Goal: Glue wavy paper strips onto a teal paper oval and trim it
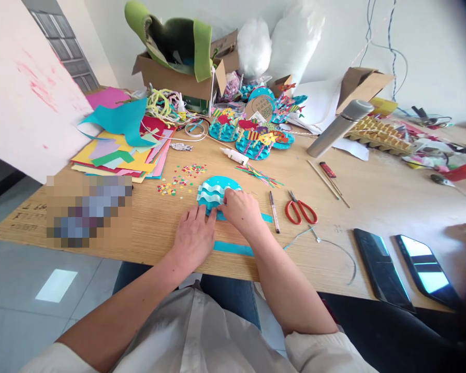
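A round blue paper disc [223, 182] with pale dots lies on the table, crossed by wavy white strips [212, 190]. My left hand [195, 233] rests palm down at its lower left edge, fingers stretched out and touching it. On the disc's right side, my right hand [243, 210] has its fingers pinched together at the blue paper by the lower wave; the exact grip is partly hidden. A blue paper strip [267, 218] shows from under the right wrist. Another blue strip [233, 247] lies nearer the table edge, partly beneath my right forearm.
Paper confetti [174, 184], a glue bottle [235, 155], thin coloured strips [260, 176], a pen [274, 211] and red-handled scissors [301, 208] surround the disc. Coloured sheets [116, 155] lie left. A steel flask [339, 128] and two phones [384, 269] are right; another person's hand [464, 235] is beyond.
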### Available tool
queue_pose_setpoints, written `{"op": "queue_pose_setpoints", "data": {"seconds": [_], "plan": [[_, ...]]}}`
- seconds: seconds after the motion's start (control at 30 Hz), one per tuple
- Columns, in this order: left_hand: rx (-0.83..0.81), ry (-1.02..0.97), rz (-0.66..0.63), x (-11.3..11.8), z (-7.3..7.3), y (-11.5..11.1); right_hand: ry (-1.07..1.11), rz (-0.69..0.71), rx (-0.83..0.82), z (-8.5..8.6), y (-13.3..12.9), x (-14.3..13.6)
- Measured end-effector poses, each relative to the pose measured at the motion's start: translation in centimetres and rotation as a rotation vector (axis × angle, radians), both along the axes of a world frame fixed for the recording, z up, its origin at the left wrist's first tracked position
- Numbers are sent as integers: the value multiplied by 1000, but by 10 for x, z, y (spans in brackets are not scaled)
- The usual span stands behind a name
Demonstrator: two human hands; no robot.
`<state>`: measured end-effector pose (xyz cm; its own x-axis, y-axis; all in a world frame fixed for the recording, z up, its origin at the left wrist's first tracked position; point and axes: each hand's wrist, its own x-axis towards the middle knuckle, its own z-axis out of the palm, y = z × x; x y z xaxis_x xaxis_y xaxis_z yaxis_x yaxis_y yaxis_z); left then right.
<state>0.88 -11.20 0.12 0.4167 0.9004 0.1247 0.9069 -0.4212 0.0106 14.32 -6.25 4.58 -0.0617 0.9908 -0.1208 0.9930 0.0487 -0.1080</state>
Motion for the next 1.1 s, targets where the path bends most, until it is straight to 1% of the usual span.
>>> {"op": "queue_pose_setpoints", "data": {"seconds": [0.2, 0.33, 0.57, 0.73, 0.9, 1.03, 1.1], "plan": [[7, -8, -3, -1, 0, 1, 48, -10, -16, 1, 4, 8], [37, -15, -4, -1, -4, 1, 66, 16, -25, 2, 6, 14], [54, -40, 11, -1, -5, 0, 74, 6, -30, 5, 4, 13], [33, -30, 16, -1, -4, 0, 101, 6, -23, 6, 5, 14], [32, -29, 14, -2, -4, 0, 251, 32, -10, 10, 6, 20], [30, -24, 17, -2, -4, 0, 418, 32, -61, 14, 8, 29], [32, -28, 13, -2, -3, 0, 499, 49, -118, 15, 10, 34]]}}
